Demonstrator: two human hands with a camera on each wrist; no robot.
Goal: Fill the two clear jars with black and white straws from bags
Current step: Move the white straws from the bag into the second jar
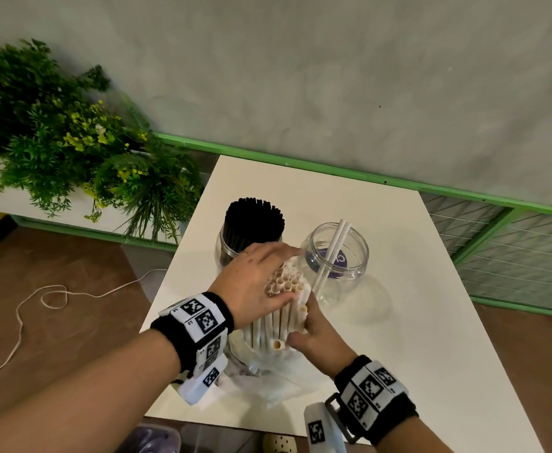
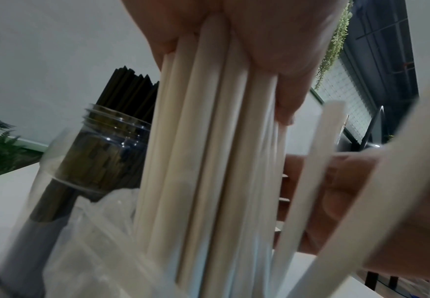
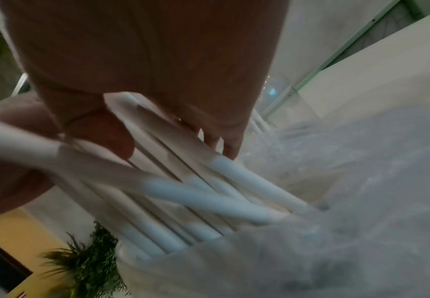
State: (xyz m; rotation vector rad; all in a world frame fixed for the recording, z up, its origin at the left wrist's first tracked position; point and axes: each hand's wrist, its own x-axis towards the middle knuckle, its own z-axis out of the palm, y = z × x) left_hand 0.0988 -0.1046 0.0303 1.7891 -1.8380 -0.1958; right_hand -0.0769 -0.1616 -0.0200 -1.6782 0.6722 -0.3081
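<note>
A bundle of white straws [image 1: 281, 289] stands upright in a clear plastic bag [image 1: 268, 380] near the table's front. My left hand [image 1: 251, 282] cups the bundle's top, thumb on one side and fingers down the other, as the left wrist view shows [image 2: 272, 40]. My right hand [image 1: 314, 331] grips the bundle from the right, lower down. Behind stand two clear jars. The left jar [image 1: 225, 253] is packed with black straws [image 1: 253, 220]. The right jar [image 1: 349, 266] holds two white straws [image 1: 333, 246] leaning on its rim.
The white table [image 1: 415, 322] ends close on the left and in front. A leafy plant [image 1: 72, 142] sits off to the left, a green rail with wire mesh [image 1: 496, 230] runs behind, and a cord [image 1: 56, 295] lies on the floor.
</note>
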